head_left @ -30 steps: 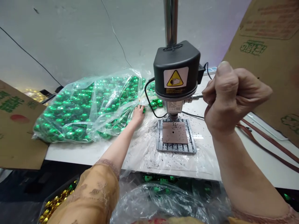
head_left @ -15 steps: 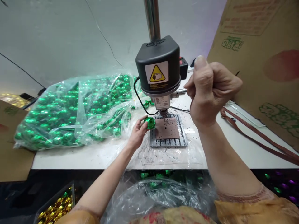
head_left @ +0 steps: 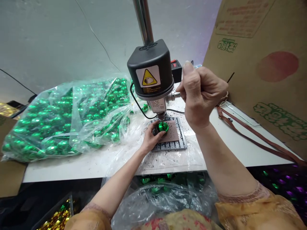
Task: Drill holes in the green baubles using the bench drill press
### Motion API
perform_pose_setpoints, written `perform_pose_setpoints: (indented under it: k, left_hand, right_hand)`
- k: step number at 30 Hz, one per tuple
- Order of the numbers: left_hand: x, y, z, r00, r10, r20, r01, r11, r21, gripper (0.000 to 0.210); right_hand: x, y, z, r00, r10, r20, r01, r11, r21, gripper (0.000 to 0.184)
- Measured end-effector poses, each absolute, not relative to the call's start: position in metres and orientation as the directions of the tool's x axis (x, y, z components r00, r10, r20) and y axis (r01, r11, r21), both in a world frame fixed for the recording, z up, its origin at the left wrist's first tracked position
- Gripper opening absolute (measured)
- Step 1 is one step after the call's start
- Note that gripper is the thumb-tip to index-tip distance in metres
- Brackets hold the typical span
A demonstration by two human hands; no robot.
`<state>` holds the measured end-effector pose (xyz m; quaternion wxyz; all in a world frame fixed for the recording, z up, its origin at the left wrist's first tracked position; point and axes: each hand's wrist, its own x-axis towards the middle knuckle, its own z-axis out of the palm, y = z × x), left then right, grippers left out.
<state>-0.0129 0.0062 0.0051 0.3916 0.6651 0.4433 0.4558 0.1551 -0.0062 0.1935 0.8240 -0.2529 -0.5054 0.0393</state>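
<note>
Left hand point(head_left: 151, 138): you grasp a shiny green piece point(head_left: 163, 127) between thumb and fingers, your palm at its left side.
Green piece: lies over the brown pad point(head_left: 173, 134), directly below the chuck point(head_left: 161, 115); whether the bit touches it, you cannot tell from this view.
Right hand point(head_left: 201, 94): raised and clenched around the outer end of the metal lever point(head_left: 176, 95), which your fist hides.
Drill press point(head_left: 150, 68): black-housed, on a steel column point(head_left: 143, 22), with a yellow warning sticker point(head_left: 148, 76) facing you.
Base plate point(head_left: 183, 140): slotted metal under the pad, strewn with dark shavings.
To your left: a clear bag point(head_left: 50, 121) filled with green balls, on the white table point(head_left: 69, 167).
To your right: a cardboard box point(head_left: 240, 64) with a red disc printed on it, and a brown strap point(head_left: 254, 143) nearby.
</note>
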Motion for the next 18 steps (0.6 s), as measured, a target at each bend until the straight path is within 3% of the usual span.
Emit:
perform_pose_setpoints:
  k: [7, 18]
  left_hand:
    - [-0.006, -0.001, 0.010, 0.244, 0.929, 0.278, 0.293, -0.344, 0.892, 0.053]
    - [-0.005, -0.004, 0.014, 0.258, 0.921, 0.293, 0.285, -0.362, 0.887, 0.051]
  right_hand:
    - [0.156, -0.006, 0.192, 0.473, 0.322, 0.820, 0.217, 0.860, -0.463, 0.043]
    - [0.152, -0.005, 0.171, 0.495, 0.124, 0.860, 0.208, 0.944, -0.256, 0.042]
